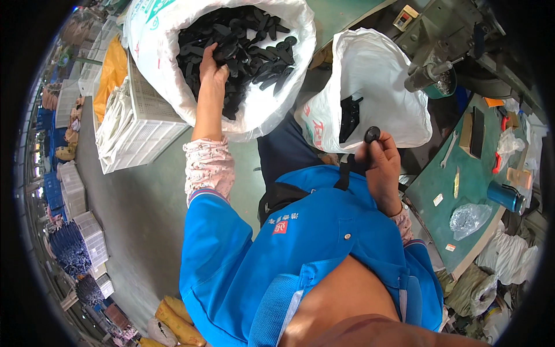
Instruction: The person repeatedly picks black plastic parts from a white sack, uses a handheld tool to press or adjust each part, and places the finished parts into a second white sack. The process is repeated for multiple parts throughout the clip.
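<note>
A large white sack (289, 110) stands wide-mouthed in front of me, holding many black plastic parts (272, 58), several with rounded ends and narrow arms. Into its left side reaches my left hand (213, 74), among the parts, one finger stretched out and the thumb apart from it. Some of its fingers are hidden, and I make out nothing gripped. My right hand (384, 168) pinches a black plastic part with a round end (372, 135) at the near rim of a smaller white sack (393, 95). Inside that sack lie more black parts (350, 117), along its left side.
A white plastic crate (141, 124) with folded white sacks stands on the left. At right, a green worktable (428, 173) bears a wrench (449, 149), a blue bottle (506, 196) and a clear plastic bag (469, 220). Metal machinery (430, 72) overhangs the smaller sack's right side.
</note>
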Demonstrator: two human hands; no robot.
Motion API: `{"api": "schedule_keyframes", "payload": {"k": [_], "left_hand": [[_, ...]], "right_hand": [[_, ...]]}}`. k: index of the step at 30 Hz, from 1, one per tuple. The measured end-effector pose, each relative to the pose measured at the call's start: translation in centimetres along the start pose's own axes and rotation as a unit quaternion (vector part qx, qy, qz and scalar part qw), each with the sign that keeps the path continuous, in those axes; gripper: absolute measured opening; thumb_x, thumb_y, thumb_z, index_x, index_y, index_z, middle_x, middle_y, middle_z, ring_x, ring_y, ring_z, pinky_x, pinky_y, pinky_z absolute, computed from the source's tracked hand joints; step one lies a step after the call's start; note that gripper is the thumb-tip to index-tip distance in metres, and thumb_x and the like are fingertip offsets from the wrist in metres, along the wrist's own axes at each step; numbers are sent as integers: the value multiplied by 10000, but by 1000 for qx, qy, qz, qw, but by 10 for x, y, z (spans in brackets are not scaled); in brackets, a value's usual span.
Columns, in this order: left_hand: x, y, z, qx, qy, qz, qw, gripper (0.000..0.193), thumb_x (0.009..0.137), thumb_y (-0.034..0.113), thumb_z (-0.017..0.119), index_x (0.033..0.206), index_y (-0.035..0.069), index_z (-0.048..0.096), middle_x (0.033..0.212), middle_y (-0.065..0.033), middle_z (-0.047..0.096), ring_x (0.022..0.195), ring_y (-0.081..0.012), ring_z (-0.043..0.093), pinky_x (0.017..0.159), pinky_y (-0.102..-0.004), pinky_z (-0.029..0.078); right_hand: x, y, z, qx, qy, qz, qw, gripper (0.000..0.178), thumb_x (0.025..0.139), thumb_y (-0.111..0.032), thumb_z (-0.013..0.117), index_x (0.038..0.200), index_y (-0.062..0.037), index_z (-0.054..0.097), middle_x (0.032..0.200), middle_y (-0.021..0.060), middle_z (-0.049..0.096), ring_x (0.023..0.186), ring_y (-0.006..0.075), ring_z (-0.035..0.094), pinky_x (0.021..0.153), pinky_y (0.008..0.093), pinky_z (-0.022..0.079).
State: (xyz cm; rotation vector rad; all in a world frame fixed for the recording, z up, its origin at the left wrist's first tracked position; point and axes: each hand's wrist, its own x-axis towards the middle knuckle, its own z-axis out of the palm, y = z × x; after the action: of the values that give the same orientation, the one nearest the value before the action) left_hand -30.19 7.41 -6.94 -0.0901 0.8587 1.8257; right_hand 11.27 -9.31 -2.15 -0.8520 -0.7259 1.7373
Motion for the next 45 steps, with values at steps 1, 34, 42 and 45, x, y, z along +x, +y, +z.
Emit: {"api": "schedule_keyframes", "payload": {"k": [1,34,42,45], "left_hand": [[-2,-3,0,12,-14,6,1000,155,804,36,656,926,-26,585,953,-137,643,820,-270,647,673,-402,572],[-216,-96,81,288,-480,-341,755,697,610,168,748,1245,19,501,1097,-158,573,1006,-250,597,881,-350,491],[-207,-101,74,321,-476,-362,735,683,604,156,769,1210,-22,508,1099,-155,570,999,-251,598,880,-345,489],[-202,-110,73,327,-497,-350,724,627,633,162,772,1177,-39,533,1098,-144,580,983,-239,603,880,-340,485]], "right_hand": [[0,-1,3,-27,9,0,1000,167,938,-78,519,1093,-37,473,905,57,581,794,118,579,742,264,485],[148,-128,57,-395,-502,-155,754,501,845,-414,589,1262,-136,601,1017,69,674,558,65,532,461,210,404],[157,-130,54,-351,-479,-128,794,334,887,-258,611,1124,-24,618,978,84,640,642,91,580,535,211,460],[151,-142,60,-291,-377,-84,875,193,901,-111,570,1053,-2,618,832,60,649,663,101,619,560,217,468]]}}
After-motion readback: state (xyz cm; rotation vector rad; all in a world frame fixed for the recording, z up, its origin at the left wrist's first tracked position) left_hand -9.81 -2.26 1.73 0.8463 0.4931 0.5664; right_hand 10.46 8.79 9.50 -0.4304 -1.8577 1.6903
